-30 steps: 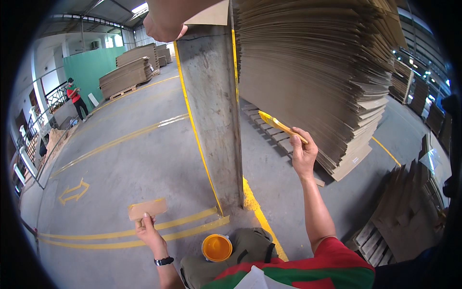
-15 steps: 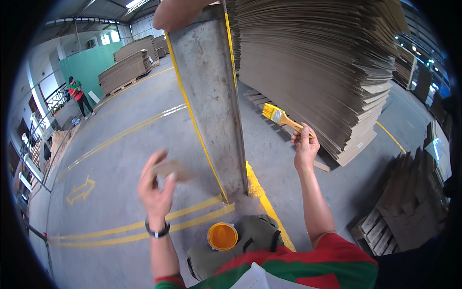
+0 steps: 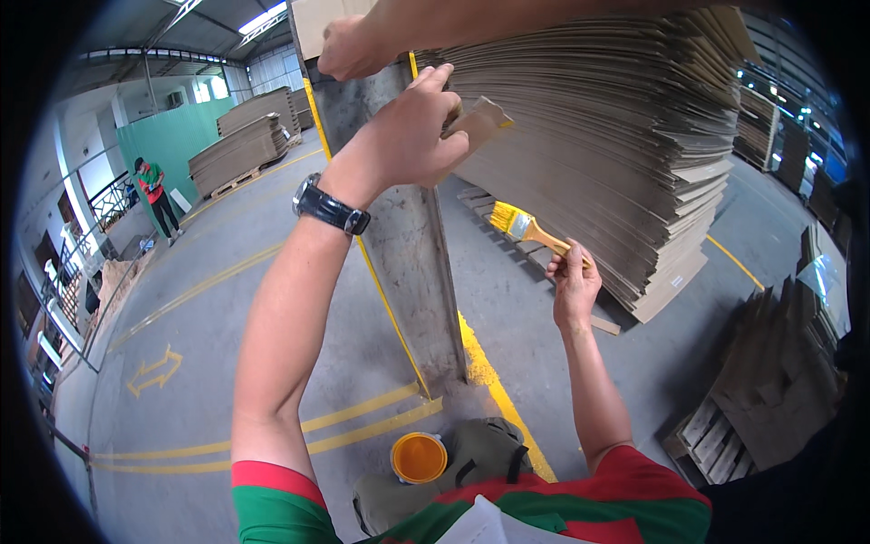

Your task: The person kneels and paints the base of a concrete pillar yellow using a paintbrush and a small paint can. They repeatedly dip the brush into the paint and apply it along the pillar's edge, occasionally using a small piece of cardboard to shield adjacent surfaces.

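Observation:
My left hand (image 3: pixel 412 136), with a black-strapped watch on the wrist, is raised across the grey steel column (image 3: pixel 403 245). Its closed fingers grip a small piece of cardboard (image 3: pixel 478 125) that has yellow paint on its far corner. To the right of the column, my right hand (image 3: pixel 575 286) is closed round the wooden handle of a flat paintbrush (image 3: pixel 524 225), its bristles coated yellow and pointing left. Yellow paint runs along the column's edges. An orange-yellow paint bucket (image 3: pixel 419 457) stands by my legs.
Another person's hand (image 3: pixel 355 47) reaches in at the top, against cardboard (image 3: pixel 315 23) at the column. A tall stack of cardboard sheets (image 3: pixel 580 136) leans on a pallet at right. More pallets (image 3: pixel 716 435) sit lower right. A person (image 3: pixel 156 195) stands far left.
My left hand has swung up and right with the cardboard piece, from low left to across the column. The other person's arm now spans the top. My right hand and brush hardly moved.

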